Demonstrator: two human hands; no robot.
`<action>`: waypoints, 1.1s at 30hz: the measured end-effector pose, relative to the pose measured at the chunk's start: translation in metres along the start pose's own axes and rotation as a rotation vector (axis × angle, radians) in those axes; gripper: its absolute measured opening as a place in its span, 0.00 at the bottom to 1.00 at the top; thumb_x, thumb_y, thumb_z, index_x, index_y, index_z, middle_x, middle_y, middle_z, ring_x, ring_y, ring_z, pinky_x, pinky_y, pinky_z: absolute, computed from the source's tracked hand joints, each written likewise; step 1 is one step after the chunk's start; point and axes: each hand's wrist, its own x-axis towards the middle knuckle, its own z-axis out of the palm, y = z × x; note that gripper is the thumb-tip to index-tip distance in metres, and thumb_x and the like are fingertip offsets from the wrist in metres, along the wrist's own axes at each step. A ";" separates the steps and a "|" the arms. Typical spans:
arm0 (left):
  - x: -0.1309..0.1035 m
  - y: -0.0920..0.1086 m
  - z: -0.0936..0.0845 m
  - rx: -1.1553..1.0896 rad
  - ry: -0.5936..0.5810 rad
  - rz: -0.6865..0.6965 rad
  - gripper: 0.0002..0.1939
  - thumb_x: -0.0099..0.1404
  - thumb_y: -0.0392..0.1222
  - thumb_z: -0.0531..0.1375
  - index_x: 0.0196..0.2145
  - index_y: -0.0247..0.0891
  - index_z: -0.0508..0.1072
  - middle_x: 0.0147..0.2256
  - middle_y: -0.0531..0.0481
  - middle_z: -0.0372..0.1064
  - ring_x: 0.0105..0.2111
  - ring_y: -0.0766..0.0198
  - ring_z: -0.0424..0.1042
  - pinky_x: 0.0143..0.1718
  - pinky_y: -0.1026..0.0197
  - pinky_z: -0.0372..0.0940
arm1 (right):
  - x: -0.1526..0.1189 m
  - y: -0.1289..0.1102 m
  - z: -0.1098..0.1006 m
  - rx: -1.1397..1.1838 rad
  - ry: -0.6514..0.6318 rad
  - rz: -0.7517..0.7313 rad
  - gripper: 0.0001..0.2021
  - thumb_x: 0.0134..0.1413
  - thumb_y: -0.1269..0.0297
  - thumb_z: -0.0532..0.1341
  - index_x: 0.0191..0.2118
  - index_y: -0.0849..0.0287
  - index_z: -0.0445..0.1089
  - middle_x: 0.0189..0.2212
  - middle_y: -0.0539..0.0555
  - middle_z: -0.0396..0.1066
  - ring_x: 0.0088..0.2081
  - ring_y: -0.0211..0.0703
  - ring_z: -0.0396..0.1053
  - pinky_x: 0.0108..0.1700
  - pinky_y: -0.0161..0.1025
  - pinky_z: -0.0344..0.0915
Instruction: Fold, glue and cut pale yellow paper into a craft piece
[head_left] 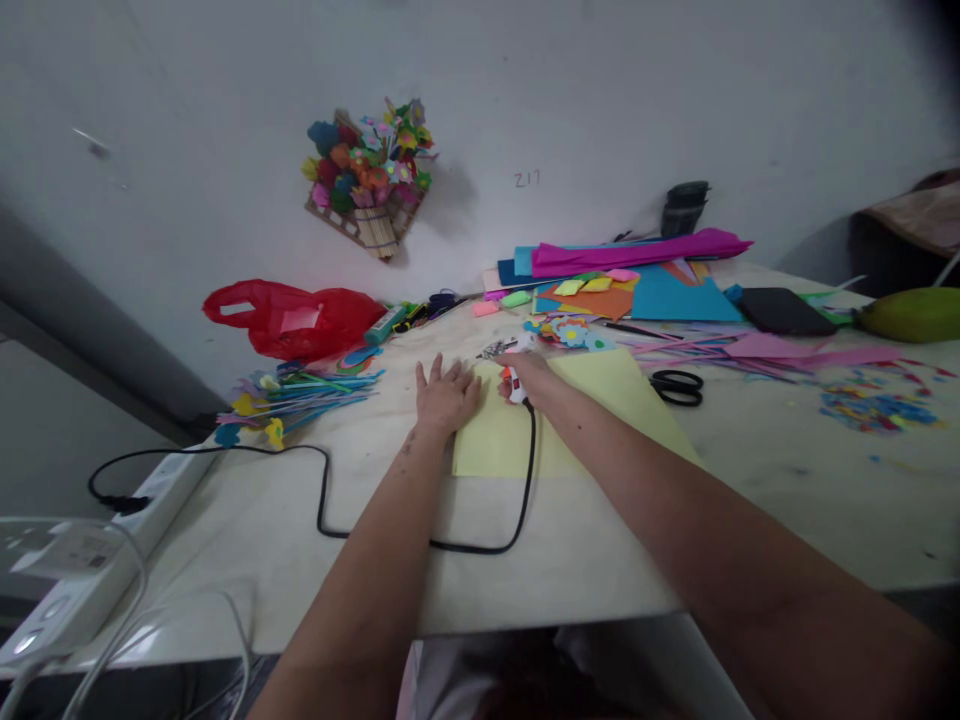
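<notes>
My left hand [448, 397] lies flat with fingers spread at the left edge of a pale yellow sheet [495, 440]. My right hand [529, 378] is wrapped round a white and orange corded glue gun [517, 386] over the sheet's upper left part. From the tool a black cord [532, 460] loops down across the table, passes under my left forearm and runs to a white power strip [169, 490]. Just beyond the tool is a small dark and white patterned item [496, 349], too small to make out.
A red plastic bag [300, 320] and paper flowers on stems [300, 400] lie left. Coloured sheets [682, 295] are piled at the back. Black scissors [676, 387], pink strips [795, 352] and paper scraps [877, 405] are on the right. A flower decoration [375, 180] hangs on the wall.
</notes>
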 end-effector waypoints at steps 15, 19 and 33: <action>-0.004 0.007 -0.002 0.044 0.100 0.046 0.25 0.65 0.54 0.40 0.48 0.48 0.69 0.55 0.54 0.60 0.61 0.52 0.43 0.59 0.39 0.24 | -0.002 0.000 -0.001 -0.009 -0.042 -0.005 0.10 0.48 0.64 0.61 0.32 0.61 0.59 0.12 0.44 0.59 0.11 0.35 0.60 0.13 0.31 0.56; -0.002 0.005 0.002 0.040 0.131 0.049 0.25 0.65 0.54 0.40 0.50 0.46 0.68 0.54 0.51 0.61 0.61 0.52 0.43 0.59 0.38 0.26 | -0.001 0.000 -0.001 0.004 -0.033 -0.005 0.09 0.47 0.65 0.61 0.32 0.60 0.59 0.12 0.43 0.59 0.11 0.36 0.60 0.13 0.32 0.56; -0.008 0.008 -0.006 0.074 0.175 0.114 0.23 0.65 0.52 0.41 0.42 0.46 0.73 0.52 0.54 0.64 0.61 0.52 0.45 0.59 0.39 0.27 | -0.010 0.000 0.002 -0.009 0.097 0.026 0.10 0.45 0.66 0.62 0.32 0.61 0.61 0.14 0.45 0.60 0.12 0.38 0.62 0.14 0.34 0.58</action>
